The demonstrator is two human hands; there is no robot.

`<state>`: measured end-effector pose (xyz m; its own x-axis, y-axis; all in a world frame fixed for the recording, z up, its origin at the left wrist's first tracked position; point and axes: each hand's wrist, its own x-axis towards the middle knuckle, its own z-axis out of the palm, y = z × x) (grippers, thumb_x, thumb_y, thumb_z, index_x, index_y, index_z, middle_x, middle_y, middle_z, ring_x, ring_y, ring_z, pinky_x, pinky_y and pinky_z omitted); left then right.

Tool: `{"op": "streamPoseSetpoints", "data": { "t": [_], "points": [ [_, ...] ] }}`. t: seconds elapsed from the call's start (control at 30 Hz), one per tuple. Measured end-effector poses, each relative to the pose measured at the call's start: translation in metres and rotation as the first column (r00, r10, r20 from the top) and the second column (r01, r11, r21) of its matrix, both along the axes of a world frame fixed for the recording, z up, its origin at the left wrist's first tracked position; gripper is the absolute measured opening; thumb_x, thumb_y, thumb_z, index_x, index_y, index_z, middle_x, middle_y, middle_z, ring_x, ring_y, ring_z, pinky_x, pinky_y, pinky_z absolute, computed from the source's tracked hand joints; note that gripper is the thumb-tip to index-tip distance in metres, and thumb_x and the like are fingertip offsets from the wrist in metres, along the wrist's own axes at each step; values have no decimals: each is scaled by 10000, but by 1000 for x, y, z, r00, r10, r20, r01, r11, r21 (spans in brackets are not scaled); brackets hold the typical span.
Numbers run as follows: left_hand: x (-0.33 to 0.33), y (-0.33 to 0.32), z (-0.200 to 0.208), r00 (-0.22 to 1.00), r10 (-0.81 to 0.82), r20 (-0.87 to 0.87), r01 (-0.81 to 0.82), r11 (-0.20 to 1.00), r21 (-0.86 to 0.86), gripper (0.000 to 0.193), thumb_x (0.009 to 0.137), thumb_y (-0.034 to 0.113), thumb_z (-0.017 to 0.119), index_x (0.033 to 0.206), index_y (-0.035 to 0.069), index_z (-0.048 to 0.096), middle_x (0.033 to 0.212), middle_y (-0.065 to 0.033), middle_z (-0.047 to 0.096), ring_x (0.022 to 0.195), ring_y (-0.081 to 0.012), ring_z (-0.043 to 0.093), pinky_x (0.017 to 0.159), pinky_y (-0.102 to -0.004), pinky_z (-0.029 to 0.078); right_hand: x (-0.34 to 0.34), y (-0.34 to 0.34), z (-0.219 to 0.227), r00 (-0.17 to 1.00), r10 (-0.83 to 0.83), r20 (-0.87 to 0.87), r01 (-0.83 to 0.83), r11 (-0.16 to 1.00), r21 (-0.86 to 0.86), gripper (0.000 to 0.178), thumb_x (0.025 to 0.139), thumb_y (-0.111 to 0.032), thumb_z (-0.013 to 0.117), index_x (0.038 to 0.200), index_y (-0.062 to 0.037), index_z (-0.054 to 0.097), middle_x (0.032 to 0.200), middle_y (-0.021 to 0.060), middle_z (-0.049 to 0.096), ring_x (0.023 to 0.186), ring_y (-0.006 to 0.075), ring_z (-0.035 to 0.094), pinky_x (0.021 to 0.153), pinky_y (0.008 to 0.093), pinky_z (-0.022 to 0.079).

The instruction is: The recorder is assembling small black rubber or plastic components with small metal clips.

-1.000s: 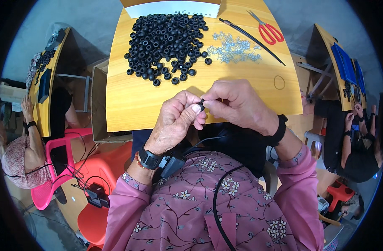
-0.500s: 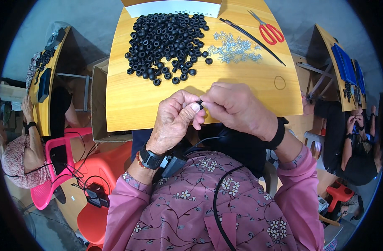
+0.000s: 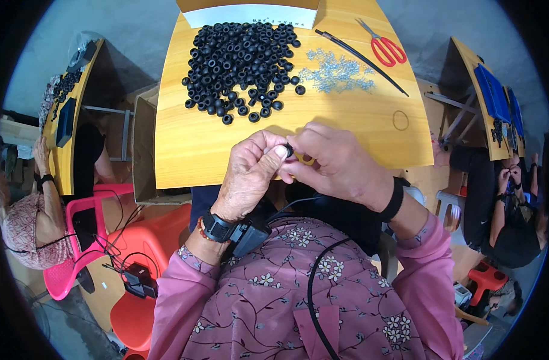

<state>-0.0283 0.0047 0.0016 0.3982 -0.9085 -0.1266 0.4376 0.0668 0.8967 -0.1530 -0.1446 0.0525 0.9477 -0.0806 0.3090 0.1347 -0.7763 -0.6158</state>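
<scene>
Above the table's near edge, my left hand [image 3: 250, 171] pinches a small black hollow ball-shaped piece [image 3: 289, 150] between thumb and fingers. Closed in from the other side, my right hand [image 3: 340, 159] has its fingertips on the same piece; its thumb and index finger curve round a small gap. The fingers cover much of the piece. Beyond my hands spreads a big pile of similar black hollow pieces [image 3: 241, 66], many with a round hole facing up. Right of it lies a loose heap of small silvery metal bits [image 3: 337, 72], too fine to make out singly.
Red-handled scissors [image 3: 387, 50] and a thin black rod [image 3: 367, 60] lie at the table's far right. A rubber band [image 3: 400, 120] is nearer. A white box [image 3: 250, 15] stands at the back. A cardboard carton [image 3: 145, 150] is left of the table [image 3: 202, 150]. People work at both sides.
My right hand has turned slightly at the piece, and a gap now shows between its thumb and index finger. My left hand keeps its pinch almost unmoved.
</scene>
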Motion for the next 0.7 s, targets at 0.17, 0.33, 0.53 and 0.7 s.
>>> {"op": "streamPoseSetpoints", "data": {
  "t": [0.17, 0.33, 0.53, 0.7],
  "points": [
    [3, 3, 5, 992, -30, -120, 26, 999, -31, 176, 1001, 133, 592, 1059, -31, 620, 905, -70, 675, 793, -118, 653, 760, -261, 561, 3, 6, -2, 999, -46, 1, 45, 994, -104, 241, 835, -188, 715, 908, -53, 530, 797, 116, 533, 732, 322, 592, 625, 428, 484],
    [7, 3, 1, 980, -57, -188, 46, 997, -63, 156, 993, 120, 602, 1038, -25, 634, 917, -68, 680, 823, -118, 657, 803, -259, 559, 4, 8, -12, 994, -77, 75, 84, 992, -99, 243, 813, -187, 726, 889, -65, 530, 794, 100, 528, 696, 307, 593, 582, 418, 482],
    [6, 5, 2, 965, -24, -262, 5, 997, -73, 152, 990, 108, 601, 1040, -32, 634, 925, -73, 684, 821, -118, 657, 803, -260, 553, 8, 7, -22, 986, -64, 152, 81, 991, -108, 237, 801, -176, 732, 866, -70, 531, 768, 90, 518, 646, 289, 586, 556, 403, 471],
    [6, 7, -3, 968, -5, -250, -13, 997, -70, 151, 994, 95, 589, 1052, -38, 633, 946, -80, 689, 828, -122, 660, 802, -261, 551, 10, 9, -29, 978, -41, 205, 62, 994, -95, 235, 796, -148, 734, 856, -64, 522, 747, 92, 508, 628, 285, 577, 544, 400, 464]
  ]
}}
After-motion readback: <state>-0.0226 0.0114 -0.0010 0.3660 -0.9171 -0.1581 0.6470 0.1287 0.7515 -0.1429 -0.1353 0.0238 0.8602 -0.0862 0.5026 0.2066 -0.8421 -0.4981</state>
